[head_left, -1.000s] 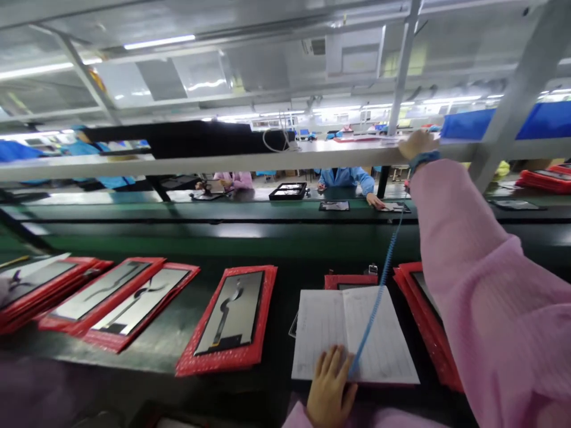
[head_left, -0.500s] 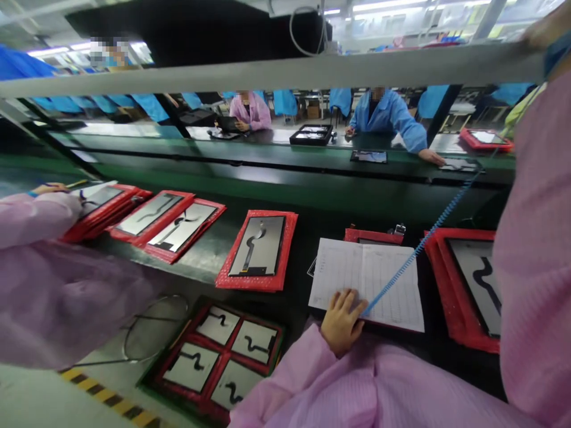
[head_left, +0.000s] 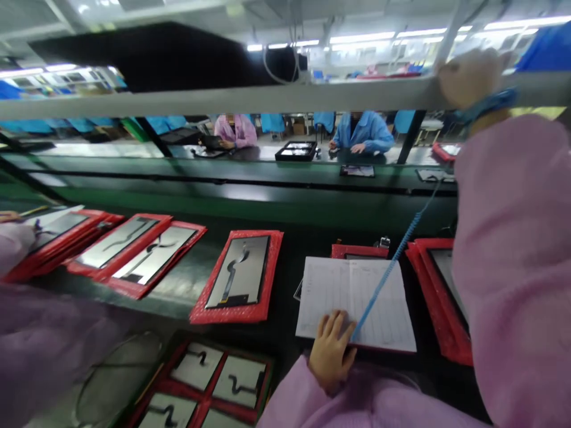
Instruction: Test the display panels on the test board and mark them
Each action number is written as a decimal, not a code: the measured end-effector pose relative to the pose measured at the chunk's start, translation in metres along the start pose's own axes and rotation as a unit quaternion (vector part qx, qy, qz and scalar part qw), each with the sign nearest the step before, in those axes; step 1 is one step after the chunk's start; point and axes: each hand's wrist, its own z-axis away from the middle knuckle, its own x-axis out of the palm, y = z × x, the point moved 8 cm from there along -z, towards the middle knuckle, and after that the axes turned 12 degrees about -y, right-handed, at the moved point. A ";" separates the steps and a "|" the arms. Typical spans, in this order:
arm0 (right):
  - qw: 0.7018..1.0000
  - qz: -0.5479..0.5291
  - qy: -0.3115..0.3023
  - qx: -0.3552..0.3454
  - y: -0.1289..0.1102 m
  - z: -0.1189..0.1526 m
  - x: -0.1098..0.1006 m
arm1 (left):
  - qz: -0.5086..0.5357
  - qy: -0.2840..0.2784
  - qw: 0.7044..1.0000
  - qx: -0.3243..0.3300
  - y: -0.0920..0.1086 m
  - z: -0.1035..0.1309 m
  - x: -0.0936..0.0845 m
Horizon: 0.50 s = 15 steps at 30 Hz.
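My left hand (head_left: 331, 351) lies with fingers spread on the lower edge of an open notebook (head_left: 357, 303) whose pages show ruled columns. A blue coiled cord (head_left: 397, 252) crosses the page and ends near my fingertips. My right hand (head_left: 470, 77), slightly blurred, is raised and wrapped over the long grey rail (head_left: 348, 98); a blue band circles that wrist. Left of the notebook, a display panel (head_left: 241, 270) with a dark flex cable lies on red bubble wrap. Partly under the notebook is another red-wrapped piece (head_left: 359, 251). My right sleeve covers part of a red-wrapped stack (head_left: 439, 297).
More red-wrapped panels (head_left: 154, 255) line the bench to the left, beside a co-worker's pink sleeve (head_left: 15, 246). Below sits a crate of panels (head_left: 241, 380). Beyond the green conveyor (head_left: 187, 196), two people sit working. A dark box-like fixture (head_left: 169, 59) hangs above the rail.
The view has shifted, bringing my right hand on the rail farther into the frame. The co-worker in blue has drawn a hand back from the panel across the line. My left hand stays on the notebook.
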 end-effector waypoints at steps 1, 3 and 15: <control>1.000 0.013 0.011 0.002 -0.003 -0.002 -0.008 | -0.010 0.025 1.000 0.004 0.000 0.001 0.000; 1.000 0.023 0.019 0.000 -0.008 -0.004 -0.014 | -0.027 0.073 0.997 0.009 -0.001 0.002 -0.001; 0.999 0.004 -0.042 0.006 0.013 -0.024 -0.005 | -0.064 0.146 0.986 0.041 -0.014 0.011 0.019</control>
